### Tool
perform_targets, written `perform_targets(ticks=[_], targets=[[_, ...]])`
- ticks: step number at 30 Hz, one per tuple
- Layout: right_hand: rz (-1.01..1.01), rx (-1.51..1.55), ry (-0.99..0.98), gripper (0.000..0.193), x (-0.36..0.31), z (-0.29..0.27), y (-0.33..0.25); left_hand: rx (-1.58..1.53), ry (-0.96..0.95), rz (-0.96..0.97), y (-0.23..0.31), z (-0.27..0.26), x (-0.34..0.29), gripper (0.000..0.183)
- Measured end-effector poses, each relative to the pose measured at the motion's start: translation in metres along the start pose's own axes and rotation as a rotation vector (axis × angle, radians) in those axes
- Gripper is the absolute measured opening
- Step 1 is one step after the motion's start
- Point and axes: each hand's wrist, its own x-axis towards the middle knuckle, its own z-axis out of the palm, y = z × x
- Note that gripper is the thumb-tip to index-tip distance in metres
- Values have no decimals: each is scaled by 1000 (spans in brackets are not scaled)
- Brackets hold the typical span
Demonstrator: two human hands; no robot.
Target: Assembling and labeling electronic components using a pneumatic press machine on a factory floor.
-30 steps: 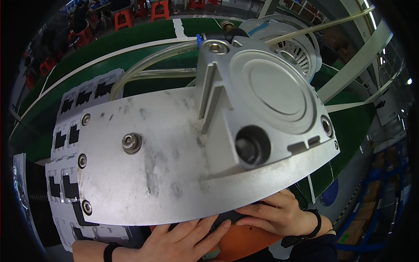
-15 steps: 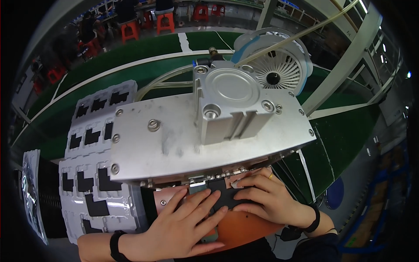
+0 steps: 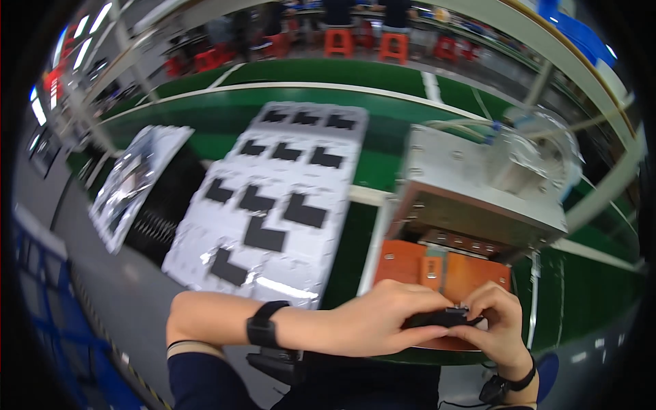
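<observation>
A thin black flat piece [image 3: 430,320] is pinched between my two hands, in front of the orange base plate [image 3: 475,277] of a press. My left hand [image 3: 383,318] reaches across from the left, its thumb under the piece and its fingers over it. Gripping the other end, my right hand [image 3: 497,316] has bent fingers and its thumb near the left thumb. A small shiny bit shows at the piece's upper edge, too small to name. The fingers hide much of the piece's outline.
Behind my hands stands the metal press [image 3: 444,167] with a cylinder on top. White plastic trays [image 3: 321,184] with several black L-shaped pieces [image 3: 256,200] lie to the left, beside a shiny silver package [image 3: 133,184]. A fan [image 3: 564,154] sits behind the press; people and red stools [image 3: 338,42] are farther back.
My hands have lifted from the press's plate and now hold the black piece in front of it. The view has swung left, bringing the whole trays into sight.
</observation>
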Motion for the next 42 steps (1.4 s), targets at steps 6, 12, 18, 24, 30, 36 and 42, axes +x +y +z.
perform_targets(ticks=[6,12,18,24,30,36,42], targets=[[221,200,110,59,-7,11,6,198,486,-131,5,-39,-83,28],[341,300,166,24,-24,-1,20,64,1220,-329,-60,-141,-234,37],[294,227,149,21,-20,0,21,346,1303,-556,-87,-149,-275,33],[313,250,160,16,-20,4,18,1355,1215,-523,-64,-131,-237,10],[278,190,152,15,-22,2,19,1294,761,-211,-50,-126,-175,7],[269,157,161,13,-20,5,19,1274,777,-411,-70,-147,-229,16],[237,54,154,13,-21,2,18,1171,910,-378,-84,-149,-246,21]])
